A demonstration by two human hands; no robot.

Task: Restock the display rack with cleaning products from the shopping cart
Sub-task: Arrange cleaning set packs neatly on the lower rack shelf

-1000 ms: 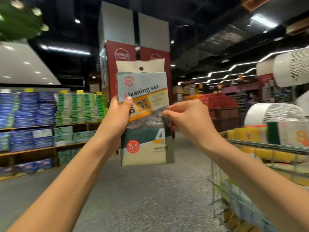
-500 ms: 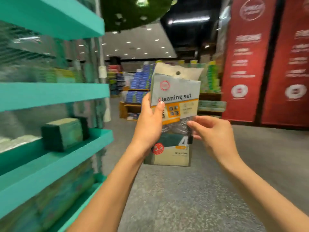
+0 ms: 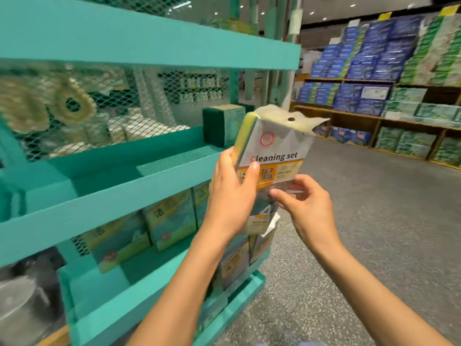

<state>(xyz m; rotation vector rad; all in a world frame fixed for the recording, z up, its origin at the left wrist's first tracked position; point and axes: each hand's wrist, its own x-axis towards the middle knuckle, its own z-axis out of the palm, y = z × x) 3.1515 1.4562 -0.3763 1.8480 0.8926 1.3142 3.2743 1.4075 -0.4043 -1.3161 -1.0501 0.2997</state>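
Since the earlier frame, the view has swung left, and the teal metal rack point(image 3: 149, 49) with its mesh back now fills the left side. Left hand point(image 3: 230, 196) grips the crinkly plastic cleaning set pack point(image 3: 274, 156) by its left edge, just right of the middle shelf; right hand point(image 3: 305, 208) pinches its lower right side. A green sponge block point(image 3: 223, 124) stands on that shelf, boxed packs point(image 3: 172, 218) below. Blue and green stacked goods point(image 3: 374, 78) sit far right; items behind the mesh are blurred.

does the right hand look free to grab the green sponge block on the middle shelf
Probably not as things stand: the right hand is pinching the cleaning set pack, which sits between it and the green sponge block, alongside the left hand.
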